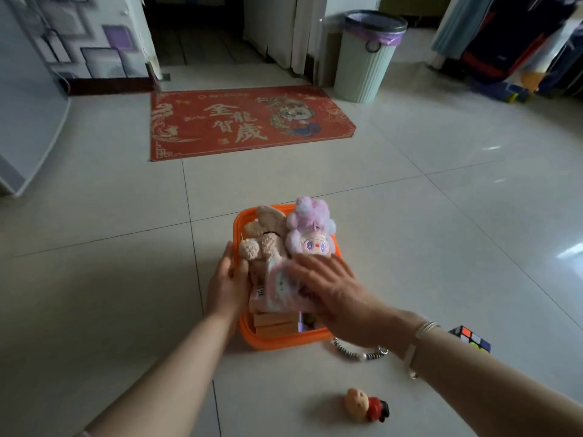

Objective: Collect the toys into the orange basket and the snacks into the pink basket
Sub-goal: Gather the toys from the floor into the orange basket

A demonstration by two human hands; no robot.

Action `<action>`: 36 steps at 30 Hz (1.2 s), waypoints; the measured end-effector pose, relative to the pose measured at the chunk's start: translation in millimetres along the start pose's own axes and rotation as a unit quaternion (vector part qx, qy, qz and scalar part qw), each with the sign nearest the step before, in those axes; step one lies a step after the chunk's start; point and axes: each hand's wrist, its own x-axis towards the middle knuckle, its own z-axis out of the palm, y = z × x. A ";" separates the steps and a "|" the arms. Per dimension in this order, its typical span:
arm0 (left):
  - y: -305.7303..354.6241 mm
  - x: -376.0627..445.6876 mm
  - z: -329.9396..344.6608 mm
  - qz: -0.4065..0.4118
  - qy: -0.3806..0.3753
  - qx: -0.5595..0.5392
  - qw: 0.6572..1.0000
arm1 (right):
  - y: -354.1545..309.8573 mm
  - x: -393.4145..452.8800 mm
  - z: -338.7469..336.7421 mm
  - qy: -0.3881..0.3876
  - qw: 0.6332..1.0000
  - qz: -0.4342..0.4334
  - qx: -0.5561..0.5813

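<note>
The orange basket's point(285, 340) near contents are hidden by the blurred right hand point(331, 291); its grasp cannot be told

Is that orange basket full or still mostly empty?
Full: the orange basket is packed, with plush toys rising above its rim.

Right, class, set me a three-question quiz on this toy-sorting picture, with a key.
1. True or false: the orange basket already holds a beige plush and a purple-haired doll.
2. Which hand rests on the basket's left rim? A) left hand B) right hand
3. Name one toy lying on the floor outside the basket.

Key: 1 true. 2 A. 3 The puzzle cube or the small figurine.
</note>
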 end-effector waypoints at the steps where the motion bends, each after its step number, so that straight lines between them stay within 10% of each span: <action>1: -0.1 -1.4 -1.1 -0.016 0.013 -0.014 1.000 | -4.8 -1.3 7.8 -0.036 0.999 -0.004 -0.015; 12: -6.7 -7.6 5.3 -0.017 0.024 -0.038 0.999 | -30.4 0.8 25.2 -0.159 0.984 0.032 -0.069; 16: -4.3 -9.6 3.5 -0.018 0.004 -0.022 1.000 | -17.2 -10.0 21.2 0.050 0.994 0.078 0.062; 19: -6.5 -11.2 3.6 -0.021 0.012 -0.033 0.999 | 16.2 -36.8 19.3 0.247 0.924 0.271 0.110; 26: -6.4 -12.8 6.5 -0.027 0.022 -0.058 0.998 | 50.9 -105.3 89.5 -0.120 0.912 0.391 0.038; 36: -18.3 0.2 -10.4 -0.058 0.014 -0.033 0.998 | 51.1 -106.7 116.2 -0.135 0.902 0.409 0.020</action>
